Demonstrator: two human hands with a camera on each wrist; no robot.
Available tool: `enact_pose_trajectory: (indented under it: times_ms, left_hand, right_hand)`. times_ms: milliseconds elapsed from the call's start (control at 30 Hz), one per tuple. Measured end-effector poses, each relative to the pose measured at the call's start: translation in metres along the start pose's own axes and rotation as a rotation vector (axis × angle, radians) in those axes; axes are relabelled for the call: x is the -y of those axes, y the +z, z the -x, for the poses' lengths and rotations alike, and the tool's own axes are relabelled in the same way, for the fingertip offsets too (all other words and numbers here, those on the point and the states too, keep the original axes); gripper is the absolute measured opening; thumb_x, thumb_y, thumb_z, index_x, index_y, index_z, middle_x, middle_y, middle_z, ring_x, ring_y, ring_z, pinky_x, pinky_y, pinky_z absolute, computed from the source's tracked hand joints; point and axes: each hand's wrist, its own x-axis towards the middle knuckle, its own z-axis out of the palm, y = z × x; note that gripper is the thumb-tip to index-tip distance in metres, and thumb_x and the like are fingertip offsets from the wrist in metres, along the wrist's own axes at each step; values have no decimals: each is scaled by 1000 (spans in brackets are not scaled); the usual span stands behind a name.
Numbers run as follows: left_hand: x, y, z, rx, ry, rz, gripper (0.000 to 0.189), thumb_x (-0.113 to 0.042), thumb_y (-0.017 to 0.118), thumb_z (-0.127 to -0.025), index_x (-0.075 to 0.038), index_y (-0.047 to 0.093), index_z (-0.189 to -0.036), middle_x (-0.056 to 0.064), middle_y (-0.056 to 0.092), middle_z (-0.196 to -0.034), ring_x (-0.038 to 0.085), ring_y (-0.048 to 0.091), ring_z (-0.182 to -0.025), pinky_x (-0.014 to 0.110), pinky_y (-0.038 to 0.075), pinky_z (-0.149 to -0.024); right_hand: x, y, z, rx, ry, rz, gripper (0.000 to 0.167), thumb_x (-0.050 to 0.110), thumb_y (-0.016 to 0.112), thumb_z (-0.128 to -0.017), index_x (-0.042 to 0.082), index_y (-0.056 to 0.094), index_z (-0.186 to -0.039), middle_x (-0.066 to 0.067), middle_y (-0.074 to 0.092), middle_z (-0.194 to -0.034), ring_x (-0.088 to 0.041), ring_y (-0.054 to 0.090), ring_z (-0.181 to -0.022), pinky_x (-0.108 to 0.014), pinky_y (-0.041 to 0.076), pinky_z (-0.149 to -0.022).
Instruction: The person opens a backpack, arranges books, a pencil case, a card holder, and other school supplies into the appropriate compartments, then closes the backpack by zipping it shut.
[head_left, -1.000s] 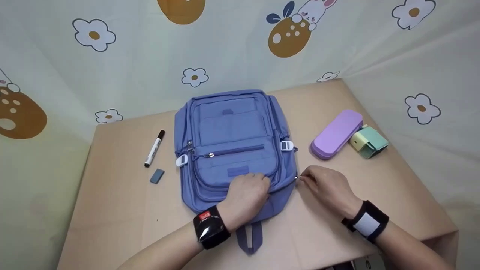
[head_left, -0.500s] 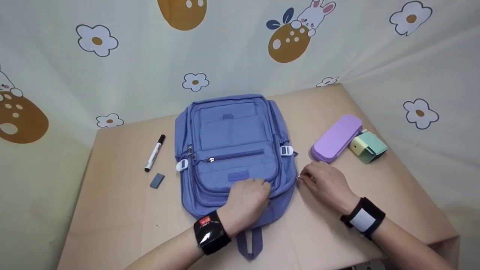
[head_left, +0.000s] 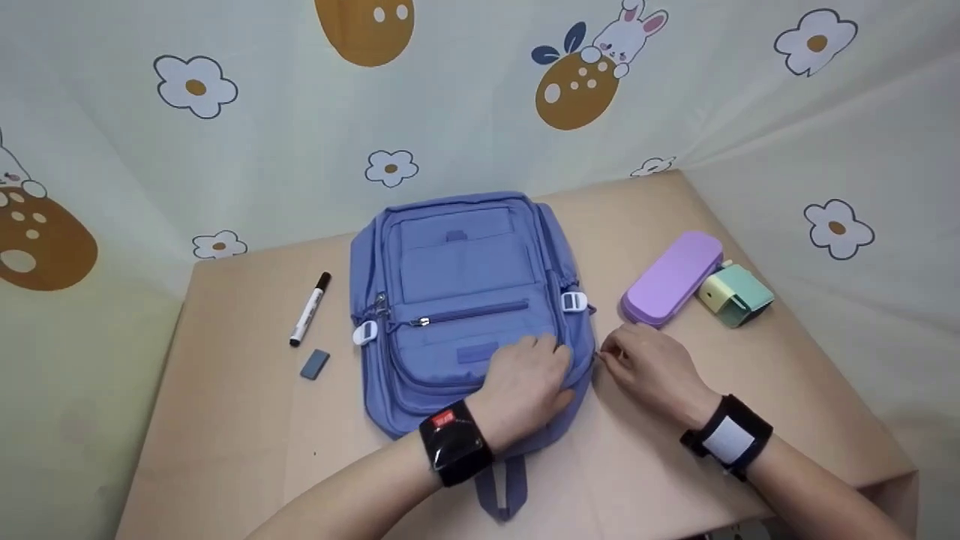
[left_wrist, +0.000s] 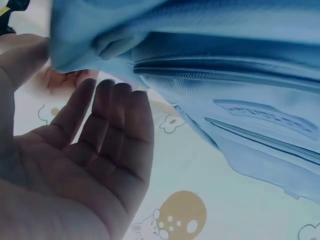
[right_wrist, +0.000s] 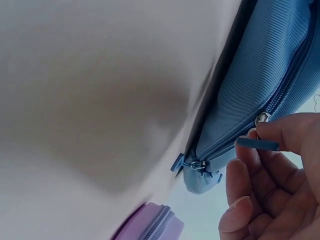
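The right wrist view is showing what the head view is leaving tiny: the right hand (head_left: 656, 371) is pinching a dark zipper pull (right_wrist: 257, 144) between thumb and finger, while another metal slider (right_wrist: 197, 165) is showing further off. The left wrist view alone is revealing the palm side of the left hand (left_wrist: 82, 167), whose loosely straight fingers are gripping nothing. The blue backpack (head_left: 465, 262) is lying under the left hand and just left of the right; its inside is being hidden, and the left hand is blocking its lower right front. Beyond the right hand, a purple zipped pencil case (head_left: 671, 277) is lying beside a green-and-yellow box (head_left: 742, 286); left of the left hand, a marker (head_left: 309, 309) and a grey-blue eraser (head_left: 315, 364) are lying.
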Motion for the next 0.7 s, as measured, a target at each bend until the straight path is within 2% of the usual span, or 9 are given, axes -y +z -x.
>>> enact_pose_trajectory:
  times_ms: [133,233,433,700]
  left_hand:
    - [-6,8,-12,-2,1,-33,35,-45,77,-88,-13,67,-98,1,61,-88,18,59,-74,33,48,-53]
    - [-8,12,-15,-3,7,-49,30,-41,77,-89,-14,66,-96,1,62,-86,18,60,-71,33,47,-50]
    - [-9,11,-15,-13,36,-50,10,-21,70,-95,-14,63,-94,1,62,-81,18,59,-63,32,45,-43]
    - [-5,8,-15,30,30,29,8,-12,66,-96,-12,59,-100,2,64,-87,19,62,-68,34,51,-47]
  right_hand:
    - [1,-2,0,-3,4,-7,9,11,78,-87,15,71,-90,3,65,-83,-14,60,-76,-34,50,-64]
    - [2,-2,0,-8,-1,-10,9,11,79,-87,15,71,-91,3,65,-84,-14,60,-76,-33,50,-64]
    - [0,-4,-1,-23,-22,-25,9,13,80,-87,14,72,-91,3,67,-85,-14,61,-77,-33,52,-65]
    - [-7,-5,-8,-13,-29,-13,9,14,82,-86,14,74,-91,1,69,-86,-17,64,-78,-37,53,-68]
